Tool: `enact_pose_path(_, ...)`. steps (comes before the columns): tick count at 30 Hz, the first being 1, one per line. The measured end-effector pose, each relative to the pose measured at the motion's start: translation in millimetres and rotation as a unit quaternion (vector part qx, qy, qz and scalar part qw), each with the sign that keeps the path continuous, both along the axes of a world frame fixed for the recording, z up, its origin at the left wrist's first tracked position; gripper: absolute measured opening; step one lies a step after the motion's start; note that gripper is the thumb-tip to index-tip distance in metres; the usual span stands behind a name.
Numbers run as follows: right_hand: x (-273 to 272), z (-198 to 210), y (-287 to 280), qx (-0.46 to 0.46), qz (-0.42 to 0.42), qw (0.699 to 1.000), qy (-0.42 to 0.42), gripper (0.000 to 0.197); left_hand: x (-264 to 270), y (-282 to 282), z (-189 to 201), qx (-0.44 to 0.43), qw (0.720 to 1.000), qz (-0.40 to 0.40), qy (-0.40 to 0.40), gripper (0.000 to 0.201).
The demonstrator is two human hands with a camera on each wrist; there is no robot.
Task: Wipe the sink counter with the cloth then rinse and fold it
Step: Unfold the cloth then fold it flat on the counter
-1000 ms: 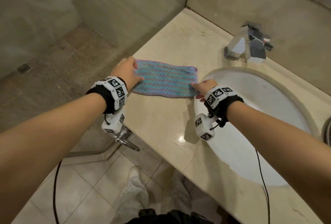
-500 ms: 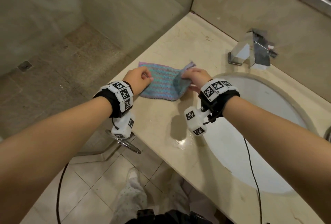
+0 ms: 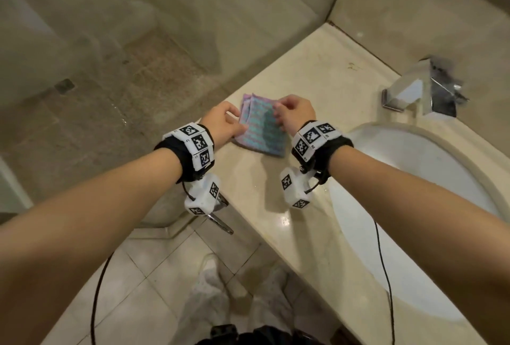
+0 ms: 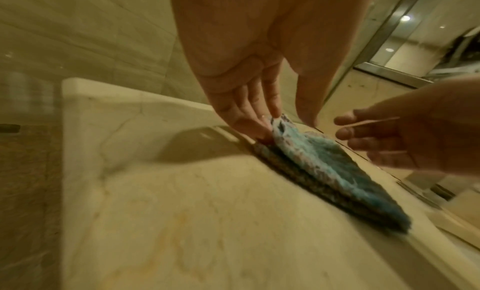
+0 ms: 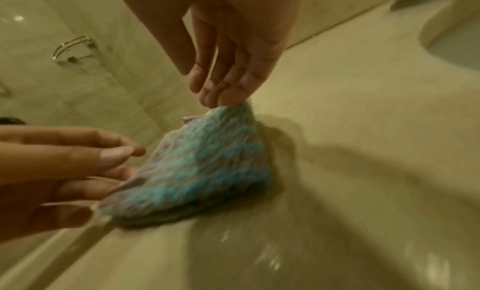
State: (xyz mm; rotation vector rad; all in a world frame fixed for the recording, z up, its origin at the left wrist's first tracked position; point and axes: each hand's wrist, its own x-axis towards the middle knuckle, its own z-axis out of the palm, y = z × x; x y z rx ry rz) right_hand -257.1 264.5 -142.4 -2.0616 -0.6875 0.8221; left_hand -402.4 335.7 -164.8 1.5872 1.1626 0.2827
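Observation:
A striped blue-and-pink cloth (image 3: pixel 259 130) lies folded in half on the beige sink counter (image 3: pixel 278 195), left of the basin. My left hand (image 3: pixel 222 123) is at its left edge, where the straight fingers (image 4: pixel 259 118) touch the corner of the layers. At the far right corner is my right hand (image 3: pixel 294 112), whose fingertips (image 5: pixel 221 97) touch the top layer while the thumb stands apart. Neither hand has its fingers curled round the cloth (image 4: pixel 337 167). The right wrist view is blurred but shows the cloth (image 5: pixel 202 167) between both hands.
The white oval basin (image 3: pixel 414 206) lies to the right, with a chrome faucet (image 3: pixel 419 90) behind it. A glass shower panel (image 3: pixel 110 41) borders the counter's left end, and a metal handle (image 3: pixel 220 223) juts out below the counter's front edge. Water glints on the counter near me.
The cloth lay spread out flat a second ago. My right hand carried its right end over to the left end, so it now lies folded in half, and my hands are closer together.

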Motion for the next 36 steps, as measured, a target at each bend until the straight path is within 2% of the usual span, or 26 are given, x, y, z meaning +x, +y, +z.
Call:
enact_pose_path(2, 8.8, 4.5, 2.7, -0.031, 0.045, 0.995, -0.084, 0.012, 0.8, -1.6, -0.3, 0.055, 0.996, -0.047, 0.055, 0.029)
enact_pose_path(5, 8.1, 4.5, 13.6, -0.055, 0.122, 0.973, -0.187, 0.022, 0.7, -4.8, -0.9, 0.160, 0.967, -0.125, 0.153, 0.026)
enact_pose_path(8, 1.0, -2.5, 25.7, -0.127, 0.208, 0.927, -0.286, 0.033, -1.5, -6.0, -2.5, 0.181, 0.961, -0.128, 0.163, 0.016)
enact_pose_path(10, -0.4, -4.4, 29.4, -0.170, 0.222, 0.900, -0.334, 0.034, -4.7, -5.6, -3.0, 0.160, 0.968, -0.112, 0.157, 0.010)
enact_pose_path(11, 0.3, -3.8, 30.3, -0.167, 0.213, 0.900, -0.342, 0.031, -6.8, -5.3, -2.0, 0.147, 0.974, -0.100, 0.141, 0.004)
enact_pose_path(14, 2.0, 0.5, 31.6, -0.122, 0.202, 0.917, -0.323, 0.022, -12.8, -3.6, -1.1, 0.127, 0.983, -0.068, 0.113, 0.026)
enact_pose_path(19, -4.8, 8.4, 42.1, -0.016, 0.173, 0.941, -0.289, 0.017, -21.9, -3.0, 0.6, 0.124, 0.984, -0.063, 0.111, 0.033)
enact_pose_path(23, -10.6, -1.1, 44.8, -0.045, 0.135, 0.964, -0.223, 0.018, -22.3, -6.4, 0.7, 0.150, 0.977, -0.076, 0.129, 0.041)
enact_pose_path(25, -11.3, -5.2, 40.9, -0.062, 0.143, 0.965, -0.212, 0.023, -20.2, -8.1, 4.7, 0.197, 0.963, -0.106, 0.150, 0.038)
enact_pose_path(28, -6.3, -2.3, 30.8, -0.009, 0.146, 0.967, -0.211, 0.027, -15.7, -9.9, 13.2, 0.274, 0.947, -0.115, 0.121, 0.013)
enact_pose_path(29, -3.1, -0.2, 26.3, 0.006, 0.145, 0.965, -0.220, 0.029, -13.3, -10.3, 15.2, 0.298, 0.939, -0.127, 0.112, 0.009)
enact_pose_path(32, 2.7, -0.5, 10.0, -0.031, 0.193, 0.946, -0.259, 0.040, -0.2, -8.8, 16.9, 0.335, 0.914, -0.202, 0.111, 0.032)
enact_pose_path(34, 1.1, -7.2, -2.0, -0.121, 0.272, 0.905, -0.305, 0.053, 9.9, -7.1, 12.7, 0.328, 0.888, -0.280, 0.160, 0.049)
enact_pose_path(36, -0.7, -17.5, -12.8, -0.208, 0.333, 0.856, -0.335, 0.066, 14.6, -5.7, 4.7, 0.307, 0.852, -0.343, 0.250, 0.059)
